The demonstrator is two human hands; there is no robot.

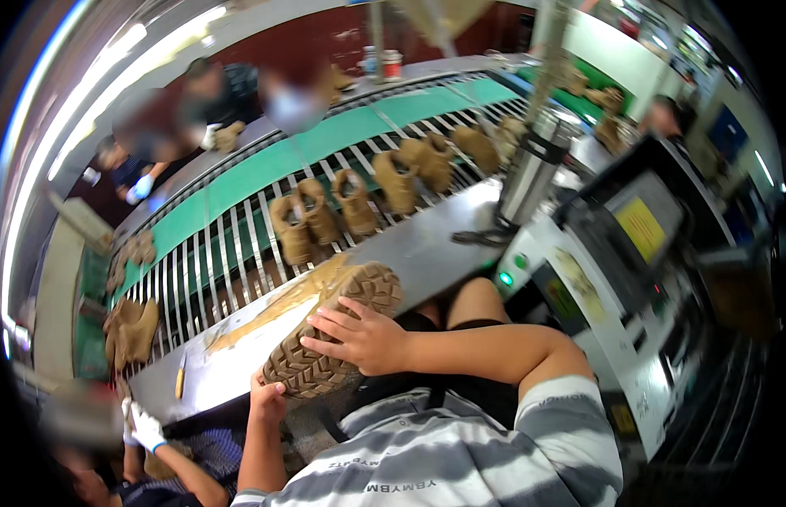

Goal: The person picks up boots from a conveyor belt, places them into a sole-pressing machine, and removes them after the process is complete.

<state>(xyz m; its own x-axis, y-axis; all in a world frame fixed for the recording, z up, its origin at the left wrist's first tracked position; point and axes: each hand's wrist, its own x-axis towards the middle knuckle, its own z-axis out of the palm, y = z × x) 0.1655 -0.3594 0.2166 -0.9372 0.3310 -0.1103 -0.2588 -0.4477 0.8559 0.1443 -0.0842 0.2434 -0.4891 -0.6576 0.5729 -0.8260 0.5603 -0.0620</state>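
A tan shoe (301,370) is tilted in front of me, its brown treaded sole facing up. My left hand (267,399) grips its lower left end, thumb against the sole's edge. Across the middle of the sole lies my right hand (359,336), its fingers stretched out and spread. The shoe's upper is mostly hidden beneath the sole. Just beyond it is the metal bench edge (435,245), where a brown stained strip (262,313) runs along the surface. A yellow-handled tool (181,380) lies on the bench to the left.
Several tan shoes (353,203) stand on a slatted conveyor (241,241) with a green belt (249,177) behind it. A steel flask (532,173) and a machine (570,296) with a lit green button are at right. A gloved co-worker (148,431) sits at lower left; others work across the line.
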